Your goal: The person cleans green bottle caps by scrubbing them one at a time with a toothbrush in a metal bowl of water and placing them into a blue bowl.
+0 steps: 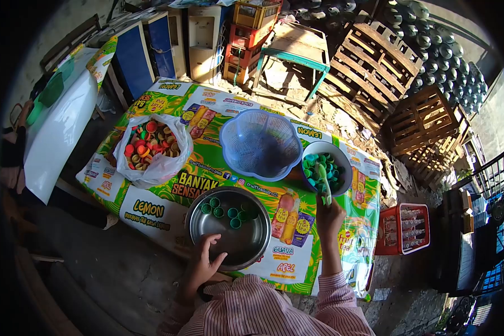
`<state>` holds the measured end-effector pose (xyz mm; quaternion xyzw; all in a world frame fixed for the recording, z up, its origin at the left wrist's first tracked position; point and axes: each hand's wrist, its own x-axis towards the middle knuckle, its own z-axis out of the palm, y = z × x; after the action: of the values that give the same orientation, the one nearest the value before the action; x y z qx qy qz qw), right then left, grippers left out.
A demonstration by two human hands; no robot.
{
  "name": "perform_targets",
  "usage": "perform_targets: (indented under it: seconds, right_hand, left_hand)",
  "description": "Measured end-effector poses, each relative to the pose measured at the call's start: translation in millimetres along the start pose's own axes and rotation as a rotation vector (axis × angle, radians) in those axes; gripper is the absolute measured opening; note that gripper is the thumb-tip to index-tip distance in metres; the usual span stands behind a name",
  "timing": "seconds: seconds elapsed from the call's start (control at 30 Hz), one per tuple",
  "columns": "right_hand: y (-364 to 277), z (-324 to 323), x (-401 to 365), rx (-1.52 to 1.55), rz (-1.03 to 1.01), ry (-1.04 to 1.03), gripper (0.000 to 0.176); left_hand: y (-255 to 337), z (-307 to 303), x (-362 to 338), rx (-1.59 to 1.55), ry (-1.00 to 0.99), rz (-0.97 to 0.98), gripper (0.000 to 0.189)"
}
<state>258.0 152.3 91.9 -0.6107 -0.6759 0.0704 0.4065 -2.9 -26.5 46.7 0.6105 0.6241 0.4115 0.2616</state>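
A steel bowl (221,246) near the table's front edge holds several green caps (236,223). At its front rim is my left hand (206,263), fingers apart and holding nothing. My right hand (330,214) grips a light green brush-like tool (323,180), whose far end reaches over a white bowl (346,162) full of green caps (333,171). Between the bowls and farther back sits a blue plastic basket (260,144), with no caps visible inside. A white plastic bag (180,140) of red, orange and tan caps (145,148) lies open on the left.
The table has a patterned cloth (173,215). A red crate (379,238) stands right of it. Behind are stacked crates (245,38), a small wooden table (297,40) and pallets (369,50). Part of another person (19,126) shows at the far left beside a white chair (64,134).
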Motion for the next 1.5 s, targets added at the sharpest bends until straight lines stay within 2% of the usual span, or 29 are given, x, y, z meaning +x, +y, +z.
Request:
perform_targets:
  seconds: [0.03,0.13,0.17,0.2,0.27,0.33,0.4,0.47,0.5,0.57,0.6,0.63,0.67,0.77,0.83,0.87,0.97,1.07,1.1,1.2,1.33,1.43,1.5]
  right_hand:
    - [12,7,23,0.084,-0.100,0.210,0.018]
    - [33,15,72,-0.174,-0.172,0.314,0.014]
    - [52,27,81,-0.273,-0.269,0.296,0.021]
    - [38,23,80,-0.291,-0.124,0.096,0.035]
    - [17,21,61,-0.184,-0.009,0.033,0.046]
    - [-8,29,20,0.145,-0.093,0.007,0.052]
    - [-44,18,-15,0.159,-0.152,-0.250,0.057]
    - [-55,13,-25,0.262,0.000,-0.249,0.063]
    - [-66,7,-31,0.255,0.048,-0.287,0.062]
    - [-71,9,-52,0.346,-0.077,-0.321,0.060]
    - [-76,10,-61,0.411,-0.069,-0.310,0.058]
    - [-80,-2,-69,0.305,0.039,-0.453,0.053]
    - [-76,0,-78,0.319,0.089,-0.478,0.048]
    - [-57,11,-102,0.409,0.069,-0.413,0.047]
    - [-56,2,-110,0.371,0.128,-0.507,0.045]
    - [-49,3,-115,0.342,0.132,-0.515,0.043]
    - [-43,6,-122,0.338,0.152,-0.517,0.041]
    - [-50,5,-123,0.347,0.108,-0.511,0.038]
    - [-50,5,-124,0.346,0.105,-0.509,0.038]
    - [-50,6,-127,0.305,0.112,-0.557,0.037]
    - [-55,8,-130,0.319,0.083,-0.573,0.035]
    - [-55,7,-133,0.336,0.135,-0.590,0.038]
    - [-56,7,-133,0.322,0.128,-0.590,0.037]
  left_hand:
    - [-1,0,0,-0.004,0.017,-0.013,0.043]
    - [0,1,1,0.013,0.008,-0.014,0.042]
    - [1,2,-1,0.015,0.005,-0.040,0.042]
    - [3,3,-3,0.018,-0.002,-0.053,0.040]
    - [-1,5,10,0.034,0.018,-0.062,0.037]
    - [-10,10,21,0.279,0.056,0.028,0.033]
    - [-17,20,36,0.386,0.059,0.005,0.032]
    - [-24,31,49,0.445,0.050,0.062,0.030]
    - [-24,37,52,0.462,0.035,0.064,0.027]
    - [-28,47,61,0.507,0.022,0.063,0.022]
    - [-30,52,59,0.523,0.005,0.045,0.019]
    - [-31,53,58,0.538,-0.012,0.039,0.012]
    - [-35,54,56,0.506,0.001,0.052,0.009]
    - [-39,47,49,0.501,0.007,0.075,0.008]
    - [-38,37,44,0.500,-0.014,0.048,0.008]
    - [-45,38,41,0.459,0.066,0.091,0.007]
    - [-45,28,40,0.501,-0.031,0.028,0.013]
    - [-45,29,36,0.552,0.006,-0.066,0.021]
    - [-48,31,34,0.591,0.010,-0.053,0.027]
    - [-55,32,33,0.582,-0.048,-0.024,0.031]
    - [-57,31,33,0.606,0.011,0.028,0.032]
    - [-59,30,36,0.490,-0.032,0.014,0.035]
    - [-56,28,37,0.282,-0.082,-0.057,0.038]
